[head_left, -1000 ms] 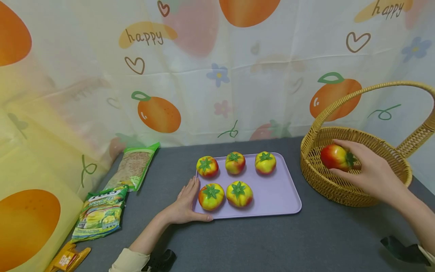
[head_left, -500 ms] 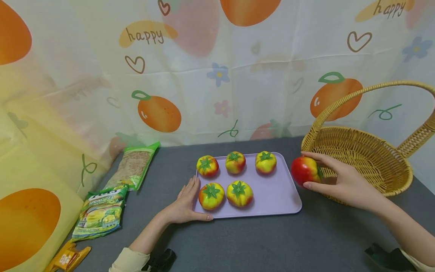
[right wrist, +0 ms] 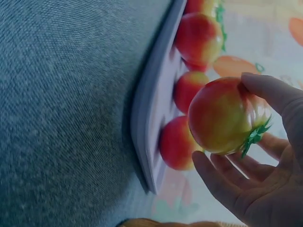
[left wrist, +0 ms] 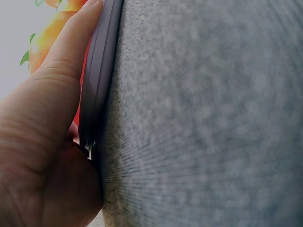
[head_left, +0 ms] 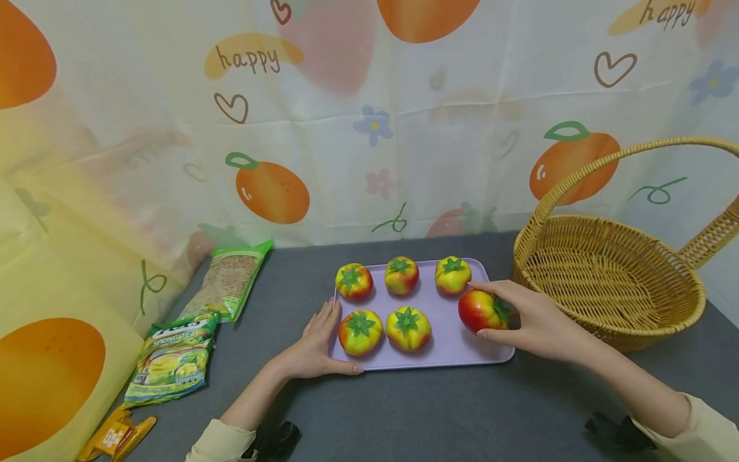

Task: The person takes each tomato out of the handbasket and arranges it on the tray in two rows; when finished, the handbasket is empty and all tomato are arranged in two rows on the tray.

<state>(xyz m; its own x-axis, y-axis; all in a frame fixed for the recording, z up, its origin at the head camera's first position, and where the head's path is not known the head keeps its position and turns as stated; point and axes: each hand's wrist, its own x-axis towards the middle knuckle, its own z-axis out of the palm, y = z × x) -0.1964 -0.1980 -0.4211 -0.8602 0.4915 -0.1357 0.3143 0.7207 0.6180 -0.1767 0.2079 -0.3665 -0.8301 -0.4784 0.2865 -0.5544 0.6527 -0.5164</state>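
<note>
My right hand (head_left: pixel 537 321) grips a red-and-yellow tomato (right wrist: pixel 222 116) between thumb and fingers, over the right part of a lilac tray (head_left: pixel 450 350). Its green leafy top faces the palm. On the tray sit several similar tomatoes (head_left: pixel 408 328), leaves up: a row of three at the back, two in front at the left. The left hand (head_left: pixel 314 346) lies against the tray's front left corner, fingers straight along the left edge and thumb along the front. In the left wrist view the thumb (left wrist: pixel 71 52) runs along the tray rim (left wrist: pixel 102 61).
A wicker basket (head_left: pixel 612 289) with a tall handle stands at the right, nothing inside it. To the left lie a green-edged bag (head_left: pixel 228 282), a green snack packet (head_left: pixel 170 362) and a small orange packet (head_left: pixel 118 436). A printed curtain (head_left: pixel 323 141) hangs behind the grey table.
My right hand has carried the tomato from inside the basket leftward to over the right part of the tray. The left hand stays at the tray's corner.
</note>
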